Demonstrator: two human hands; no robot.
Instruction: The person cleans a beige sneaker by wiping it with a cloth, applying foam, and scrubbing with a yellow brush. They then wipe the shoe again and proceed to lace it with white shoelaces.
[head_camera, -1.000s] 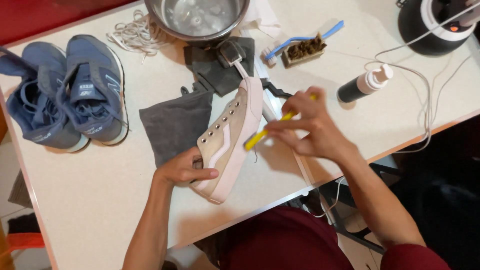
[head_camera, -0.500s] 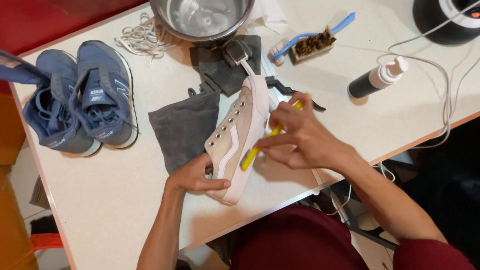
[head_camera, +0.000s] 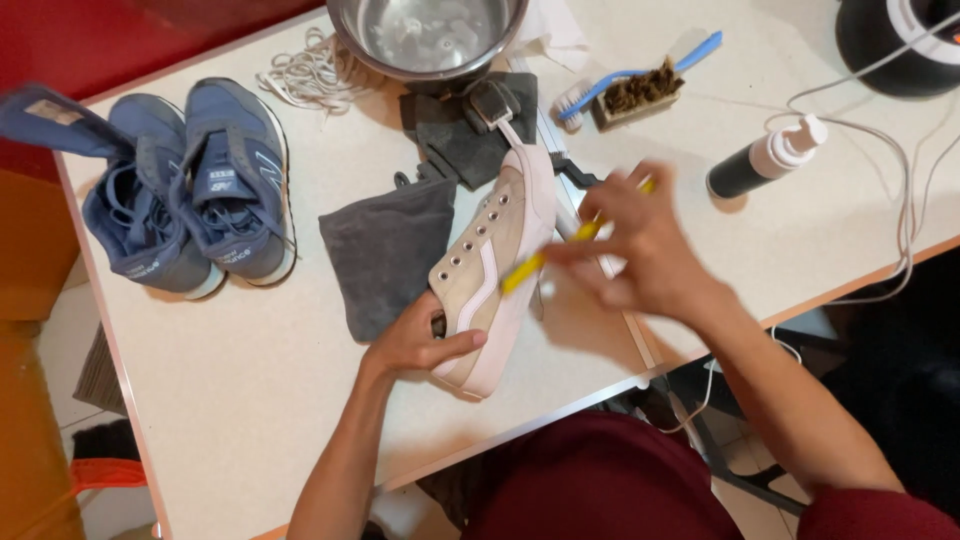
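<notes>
A beige laceless sneaker with a pale pink sole (head_camera: 492, 258) lies on its side on the white table (head_camera: 250, 400). My left hand (head_camera: 418, 340) grips it at the heel end. My right hand (head_camera: 640, 245) holds a thin yellow brush (head_camera: 535, 262) whose tip rests against the sneaker's side near the sole. The hand is blurred by motion.
A pair of blue sneakers (head_camera: 190, 185) sits at the left. A grey cloth (head_camera: 385, 250) lies beside the beige sneaker. Farther back are a steel bowl (head_camera: 430, 35), white laces (head_camera: 310, 72), a blue-handled brush (head_camera: 640, 85), a dark pump bottle (head_camera: 765, 160) and white cables (head_camera: 900, 170).
My right hand has worked the yellow brush back and forth along the sneaker's side. My left hand keeps its hold at the heel. The view has shifted slightly.
</notes>
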